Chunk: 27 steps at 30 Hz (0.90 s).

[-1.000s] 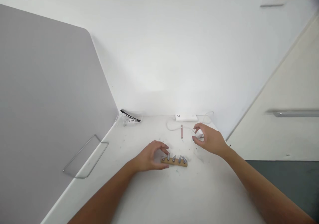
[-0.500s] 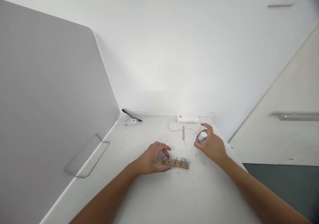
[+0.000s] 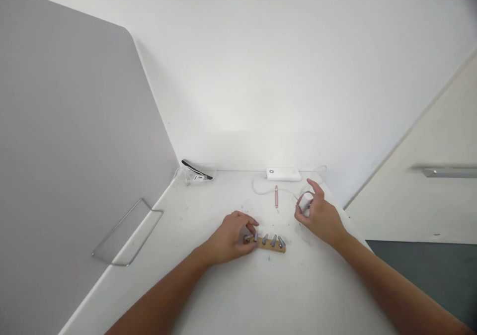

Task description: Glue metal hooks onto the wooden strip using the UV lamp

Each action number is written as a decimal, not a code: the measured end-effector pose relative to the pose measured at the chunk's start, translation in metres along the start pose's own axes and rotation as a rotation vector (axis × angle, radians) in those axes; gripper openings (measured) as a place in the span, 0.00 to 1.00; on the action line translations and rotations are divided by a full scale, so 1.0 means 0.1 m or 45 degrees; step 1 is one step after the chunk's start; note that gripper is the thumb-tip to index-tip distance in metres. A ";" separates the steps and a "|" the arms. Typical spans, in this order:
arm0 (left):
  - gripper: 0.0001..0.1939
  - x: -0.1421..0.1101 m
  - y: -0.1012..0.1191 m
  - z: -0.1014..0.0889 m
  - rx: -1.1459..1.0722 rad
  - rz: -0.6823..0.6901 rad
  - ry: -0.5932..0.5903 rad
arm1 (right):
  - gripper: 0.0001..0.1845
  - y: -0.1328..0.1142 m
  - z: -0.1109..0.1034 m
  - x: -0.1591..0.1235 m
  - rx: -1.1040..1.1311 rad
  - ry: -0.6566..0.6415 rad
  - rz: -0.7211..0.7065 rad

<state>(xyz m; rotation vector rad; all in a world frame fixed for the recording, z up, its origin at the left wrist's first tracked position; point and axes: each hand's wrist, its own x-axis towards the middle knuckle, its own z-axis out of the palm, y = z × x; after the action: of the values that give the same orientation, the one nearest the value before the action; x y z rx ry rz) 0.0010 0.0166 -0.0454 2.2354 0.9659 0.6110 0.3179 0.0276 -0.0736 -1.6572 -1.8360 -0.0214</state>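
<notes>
A small wooden block (image 3: 275, 247) with several metal bolts (image 3: 273, 239) standing in it lies on the white table (image 3: 261, 295). My left hand (image 3: 231, 234) rests at the block's left end, fingers curled round that end and the first bolt. My right hand (image 3: 320, 215) hovers just right of and behind the block. Its thumb and forefinger are pinched into a ring and the other fingers are raised. What the pinch holds is too small and pale to make out.
A pink pen (image 3: 276, 196), a white cable (image 3: 261, 191) and a white power bank (image 3: 283, 174) lie by the back wall. A black and white item (image 3: 196, 172) sits in the back left corner. A grey partition (image 3: 74, 126) with a wire bracket (image 3: 126, 233) bounds the left. The table edge drops off at right.
My right hand has lifted from the table near the cable and drawn its thumb and forefinger into a pinch. My left hand stayed at the block's left end.
</notes>
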 end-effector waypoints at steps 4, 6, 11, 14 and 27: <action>0.16 0.00 0.01 0.00 -0.005 -0.045 0.011 | 0.37 0.05 0.01 0.00 -0.075 -0.029 -0.073; 0.17 0.00 0.01 0.00 -0.011 -0.053 0.011 | 0.32 0.08 -0.01 0.00 -0.113 -0.089 -0.110; 0.17 0.01 0.01 0.02 -0.016 -0.054 0.023 | 0.30 0.15 -0.11 0.03 -0.115 -0.334 -0.154; 0.15 0.00 0.00 0.03 -0.026 -0.072 0.041 | 0.30 0.15 -0.12 0.05 -0.098 -0.369 -0.139; 0.19 0.02 -0.03 0.10 -0.060 -0.141 0.106 | 0.32 0.16 -0.10 0.09 -0.098 -0.364 -0.121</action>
<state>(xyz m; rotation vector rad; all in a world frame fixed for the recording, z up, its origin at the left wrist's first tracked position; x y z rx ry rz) 0.0071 0.0162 -0.0543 2.1143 1.0976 0.6746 0.3366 0.0344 -0.0681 -1.6940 -2.1504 0.1104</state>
